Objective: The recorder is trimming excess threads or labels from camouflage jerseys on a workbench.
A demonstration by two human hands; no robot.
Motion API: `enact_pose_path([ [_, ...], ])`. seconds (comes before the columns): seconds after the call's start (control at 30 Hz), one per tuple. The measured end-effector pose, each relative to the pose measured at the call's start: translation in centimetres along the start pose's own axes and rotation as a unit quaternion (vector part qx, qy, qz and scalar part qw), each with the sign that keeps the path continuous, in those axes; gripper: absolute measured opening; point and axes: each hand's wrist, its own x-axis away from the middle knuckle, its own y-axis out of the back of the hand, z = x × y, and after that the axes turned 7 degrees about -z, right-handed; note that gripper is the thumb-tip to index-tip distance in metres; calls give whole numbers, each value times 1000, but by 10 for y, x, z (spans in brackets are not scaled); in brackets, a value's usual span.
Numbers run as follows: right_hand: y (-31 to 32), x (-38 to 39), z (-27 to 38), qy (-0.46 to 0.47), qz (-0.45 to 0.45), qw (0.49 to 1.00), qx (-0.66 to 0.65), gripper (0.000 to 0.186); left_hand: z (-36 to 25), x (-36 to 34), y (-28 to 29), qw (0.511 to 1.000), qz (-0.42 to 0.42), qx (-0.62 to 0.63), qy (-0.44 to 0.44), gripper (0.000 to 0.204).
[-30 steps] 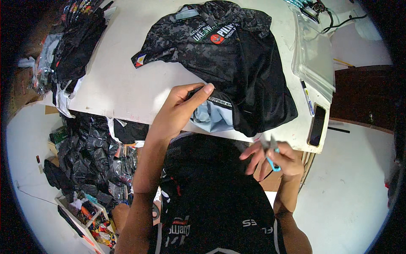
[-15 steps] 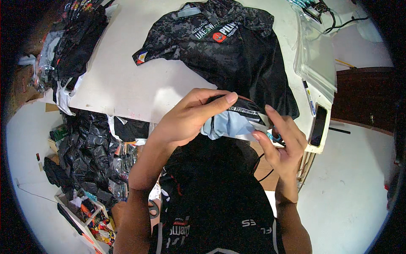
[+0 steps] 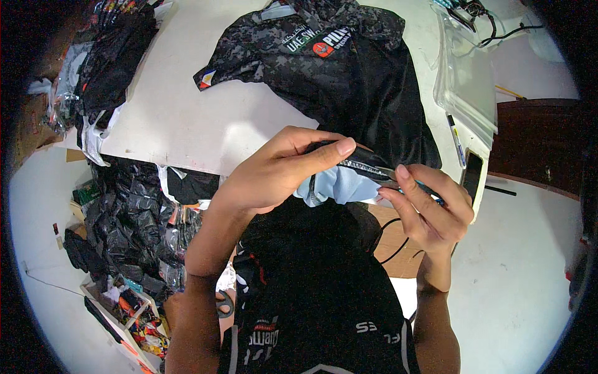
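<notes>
Dark camouflage shirt (image 3: 349, 81): spread on white table (image 3: 180, 124), round red-orange badge on its chest, small flag patch on one sleeve. Hem raised at table's near edge, pale blue lining (image 3: 339, 187) showing. Left hand (image 3: 280, 168): closed, pinching hem. Right hand (image 3: 430, 209): curled around small blue-handled tool (image 3: 430, 184). Clear plastic packet (image 3: 467, 81): table's right edge.

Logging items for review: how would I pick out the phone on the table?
Start at the white table and follow its right edge down past the clear plastic tray. Just below the tray, beside a marker pen, lies the phone, right above the right hand. It is the only flat, dark, glossy slab there; the garment beside it is soft, patterned cloth.
</notes>
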Motion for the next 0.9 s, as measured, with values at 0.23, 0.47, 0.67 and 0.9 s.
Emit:
enact_pose_path([
  [0.23, 1, 2, -1, 17, 2, 1000, 7, 34, 1, -2, -3, 1000, 16, -4, -2, 26],
  [0.47, 2, 2, -3, 51, -6, 998, 23, 29, 1, -3, -5, 1000, 4, 0, -11, 27],
  [0.67, 1, 4, -5, 52, -11, 998, 25, 26, -4, -2, -8, 999, -23, -27, -7, 27],
  [0.9, 2, 0, 0, 26, -14, 999, 43, 32, -6, -3, -11, 998, 8, -54, -32, 27],
])
